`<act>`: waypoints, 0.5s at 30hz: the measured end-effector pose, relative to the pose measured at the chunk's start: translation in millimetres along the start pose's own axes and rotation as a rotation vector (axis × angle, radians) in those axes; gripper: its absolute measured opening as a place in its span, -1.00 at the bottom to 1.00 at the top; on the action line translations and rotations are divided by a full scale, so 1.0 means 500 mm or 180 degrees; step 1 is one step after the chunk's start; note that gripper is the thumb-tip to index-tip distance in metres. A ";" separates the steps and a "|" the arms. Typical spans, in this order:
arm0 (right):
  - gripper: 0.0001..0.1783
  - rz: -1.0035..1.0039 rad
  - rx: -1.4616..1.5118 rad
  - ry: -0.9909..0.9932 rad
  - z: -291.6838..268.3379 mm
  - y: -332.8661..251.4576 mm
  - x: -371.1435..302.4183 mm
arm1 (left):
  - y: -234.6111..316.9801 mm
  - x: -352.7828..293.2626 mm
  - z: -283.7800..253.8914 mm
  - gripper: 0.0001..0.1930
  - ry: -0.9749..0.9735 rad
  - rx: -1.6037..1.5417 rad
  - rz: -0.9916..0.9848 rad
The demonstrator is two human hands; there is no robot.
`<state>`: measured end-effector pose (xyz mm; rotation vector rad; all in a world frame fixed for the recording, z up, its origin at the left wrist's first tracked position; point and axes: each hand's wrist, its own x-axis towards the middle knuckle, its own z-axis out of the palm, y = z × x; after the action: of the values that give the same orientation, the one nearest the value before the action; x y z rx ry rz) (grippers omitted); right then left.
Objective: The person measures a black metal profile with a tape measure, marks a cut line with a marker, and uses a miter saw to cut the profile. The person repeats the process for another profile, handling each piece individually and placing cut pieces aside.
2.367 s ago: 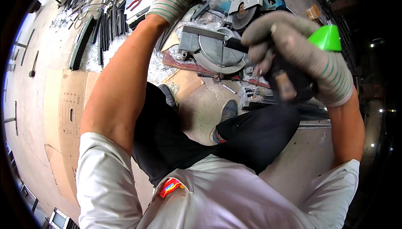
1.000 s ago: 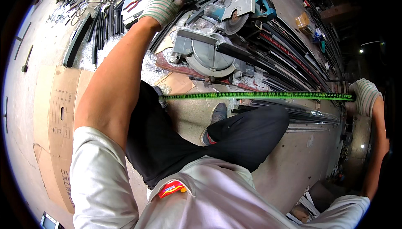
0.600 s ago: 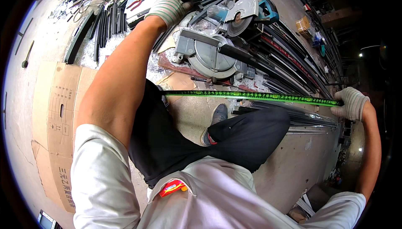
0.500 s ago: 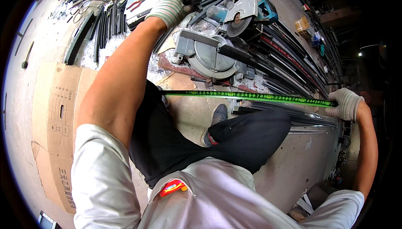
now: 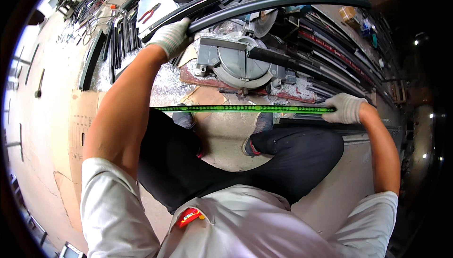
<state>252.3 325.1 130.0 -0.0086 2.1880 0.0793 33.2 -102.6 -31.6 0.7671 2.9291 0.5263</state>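
A gloved left hand (image 5: 172,40) grips one end of a long black bar (image 5: 278,2) running rightward; nearer the body (image 5: 250,215), the gloved right hand (image 5: 347,107) is closed on a green tape (image 5: 240,109) stretched leftward, roughly parallel to the bar, its left end out of sight

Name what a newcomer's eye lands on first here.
The bright green measuring tape comes first, stretched across the middle of the view from the right hand until it disappears behind the left forearm. Next is the long dark bar gripped in the left hand, running across the top toward the right. Between the two in the picture sits the round grey saw base.
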 end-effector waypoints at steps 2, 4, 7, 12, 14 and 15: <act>-0.46 -0.0072 -0.0084 0.0061 0.035 0.008 0.066 | -0.029 -0.001 0.024 -0.63 -0.0051 0.0194 0.0049; -0.47 -0.0193 -0.0083 0.0108 0.066 0.000 0.112 | -0.019 -0.006 0.033 -0.72 -0.0343 0.0294 -0.0041; -0.49 -0.0501 0.0281 0.0222 0.140 0.015 0.184 | 0.002 0.001 0.042 -0.73 -0.0587 0.0584 -0.0090; -0.50 -0.0611 0.0166 -0.0141 0.167 -0.014 0.225 | 0.045 0.001 0.049 -0.73 -0.0949 0.0997 -0.0070; -0.52 -0.0712 0.0477 -0.0010 0.165 -0.002 0.233 | 0.052 0.003 0.054 -0.75 -0.0921 0.1009 -0.0059; -0.52 -0.0746 0.0449 0.0025 0.164 0.005 0.237 | 0.054 0.006 0.053 -0.75 -0.1029 0.1102 -0.0027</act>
<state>250.3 335.4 -13.6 -0.1853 2.1802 -0.2076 47.1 -70.7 -46.9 0.7837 2.7416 -0.1067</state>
